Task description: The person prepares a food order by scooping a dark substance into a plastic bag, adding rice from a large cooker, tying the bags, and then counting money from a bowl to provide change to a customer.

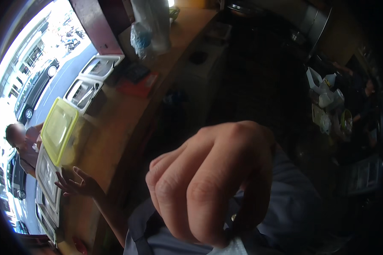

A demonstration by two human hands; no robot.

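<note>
Very near the camera, my right hand (207, 185) is curled, its back towards me. Its thumb and index finger pinch the edge of a thin whitish piece of material (231, 248), mostly cut off by the bottom rim. My left hand (78, 185) reaches out over the wooden counter (115, 127), fingers spread, with nothing visible in it. It is nearest a clear container with a white-rimmed lid (48, 177). Beyond that stands a larger container with a yellow-green lid (60, 130), pale contents dimly visible inside.
More lidded containers (84, 91) line the counter's outer edge. A person (28, 146) stands outside by them, before a street with cars. Plastic bags (150, 32) hang above the counter. A red item (138, 84) lies there. On the right, another person (365, 92) is near white containers (328, 95).
</note>
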